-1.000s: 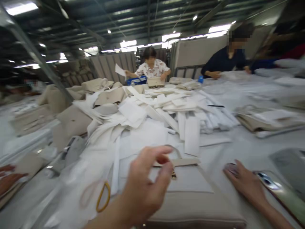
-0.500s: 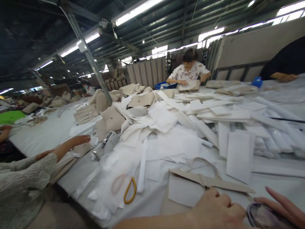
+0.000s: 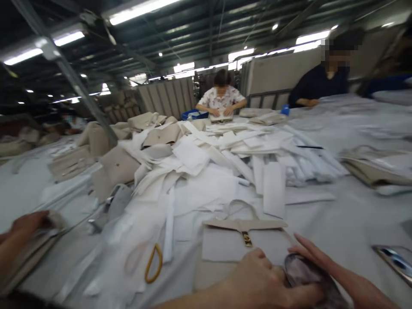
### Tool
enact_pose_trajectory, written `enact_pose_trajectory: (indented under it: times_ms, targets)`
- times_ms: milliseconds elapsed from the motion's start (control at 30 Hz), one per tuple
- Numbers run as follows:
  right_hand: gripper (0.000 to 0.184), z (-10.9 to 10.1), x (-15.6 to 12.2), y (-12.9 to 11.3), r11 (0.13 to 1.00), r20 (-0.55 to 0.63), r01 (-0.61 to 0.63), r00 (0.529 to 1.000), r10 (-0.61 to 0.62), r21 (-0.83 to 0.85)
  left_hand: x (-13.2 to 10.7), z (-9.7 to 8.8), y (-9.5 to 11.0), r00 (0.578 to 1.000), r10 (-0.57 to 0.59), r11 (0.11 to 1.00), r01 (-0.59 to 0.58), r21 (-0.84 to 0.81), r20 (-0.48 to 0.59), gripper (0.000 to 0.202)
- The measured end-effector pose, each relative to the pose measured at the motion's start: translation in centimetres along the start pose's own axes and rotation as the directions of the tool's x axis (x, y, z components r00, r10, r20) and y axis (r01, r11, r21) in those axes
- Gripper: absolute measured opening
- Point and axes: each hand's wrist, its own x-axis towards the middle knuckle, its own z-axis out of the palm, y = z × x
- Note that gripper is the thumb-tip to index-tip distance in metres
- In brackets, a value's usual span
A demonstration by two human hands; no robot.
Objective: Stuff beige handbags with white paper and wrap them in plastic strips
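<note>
A beige handbag (image 3: 222, 244) with a gold clasp and a raised handle lies in front of me, a white sheet across its front. My left hand (image 3: 254, 277) is over its lower right part, fingers curled, with its thumb across a rounded, dark-rimmed object (image 3: 301, 270). That object has a glossy purple-grey face; its kind is unclear. My right hand (image 3: 341, 274) is closed around its right side, with the upper fingers fairly straight. Whatever the left fingertips pinch is hidden.
Yellow-handled scissors (image 3: 153, 262) lie left of the bag, partly under thin white sheets. Beyond is a heap of white paper pieces (image 3: 193, 156) and beige bags (image 3: 117, 167). A phone (image 3: 394, 262) lies at right. A co-worker's hand (image 3: 28, 227) holds beige material at left; others sit opposite.
The view has turned right, bringing in the phone and another person. The bag's flap now sits level with its clasp showing. My two hands have come closer together around the rounded object.
</note>
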Motion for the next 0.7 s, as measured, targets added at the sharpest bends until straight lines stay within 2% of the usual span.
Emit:
enact_pose_trajectory:
  times_ms: [67, 133, 200, 233, 267, 300, 333, 367, 400, 467, 500, 567, 633, 700]
  targets:
    - [0.096, 0.5, 1.1, 0.7, 0.997, -0.009, 0.074, 0.997, -0.074, 0.017, -0.3, -0.8, -0.3, 0.997, -0.072, 0.997, 0.072, 0.014, -0.024, 0.034]
    - [0.093, 1.0, 3.3, -0.2, 0.992, 0.035, 0.124, 0.992, -0.125, 0.040, -2.0, -1.7, -0.6, 0.981, -0.178, 0.984, 0.175, -0.035, -0.081, 0.044]
    - [0.091, 1.5, 6.0, -1.9, 0.990, 0.109, 0.138, 0.984, -0.141, 0.041, -5.4, -2.1, -0.8, 0.925, -0.340, 0.938, 0.321, -0.130, -0.171, 0.058]
    - [0.091, 1.8, 7.3, -2.9, 0.990, 0.144, 0.139, 0.979, -0.143, 0.035, -7.8, -2.0, -1.0, 0.870, -0.441, 0.895, 0.410, -0.173, -0.219, 0.061]
    - [0.091, 2.1, 8.5, -3.9, 0.990, 0.170, 0.139, 0.975, -0.142, 0.030, -10.6, -1.6, -1.2, 0.782, -0.582, 0.812, 0.544, -0.213, -0.221, 0.058]
    - [0.091, 2.5, 9.7, -4.8, 0.991, 0.198, 0.133, 0.971, -0.137, 0.030, -13.6, -1.1, -1.6, 0.662, -0.719, 0.695, 0.682, -0.228, -0.214, 0.053]
    - [0.091, 3.0, 10.8, -5.7, 0.991, 0.231, 0.126, 0.964, -0.131, 0.037, -16.8, -0.4, -2.2, 0.519, -0.828, 0.558, 0.802, -0.215, -0.213, 0.051]
    - [0.090, 3.5, 11.7, -6.6, 0.992, 0.268, 0.119, 0.955, -0.128, 0.051, -19.9, 0.3, -2.8, 0.395, -0.887, 0.440, 0.880, -0.180, -0.239, 0.050]
    - [0.087, 4.1, 12.5, -7.5, 0.991, 0.305, 0.115, 0.943, -0.131, 0.070, -22.9, 1.0, -3.7, 0.304, -0.914, 0.348, 0.928, -0.134, -0.270, 0.050]
    - [0.083, 5.5, 13.8, -9.4, 0.985, 0.373, 0.127, 0.914, -0.162, 0.116, -27.5, 2.1, -5.5, 0.169, -0.933, 0.186, 0.982, -0.024, -0.316, 0.050]
    - [0.080, 6.2, 14.4, -10.4, 0.980, 0.401, 0.141, 0.897, -0.186, 0.139, -28.9, 2.5, -6.5, 0.109, -0.939, 0.107, 0.994, 0.026, -0.326, 0.053]
    - [0.078, 7.6, 15.5, -12.4, 0.969, 0.449, 0.171, 0.862, -0.236, 0.179, -30.2, 2.9, -8.5, 0.031, -0.950, -0.010, 0.992, 0.128, -0.311, 0.059]
    - [0.077, 9.2, 16.6, -14.2, 0.958, 0.493, 0.206, 0.824, -0.279, 0.199, -30.0, 3.0, -10.3, 0.007, -0.966, -0.052, 0.974, 0.222, -0.259, 0.063]
    - [0.078, 10.9, 17.8, -15.7, 0.942, 0.522, 0.254, 0.785, -0.333, 0.219, -29.7, 2.9, -12.0, 0.015, -0.978, -0.043, 0.962, 0.270, -0.209, 0.061]
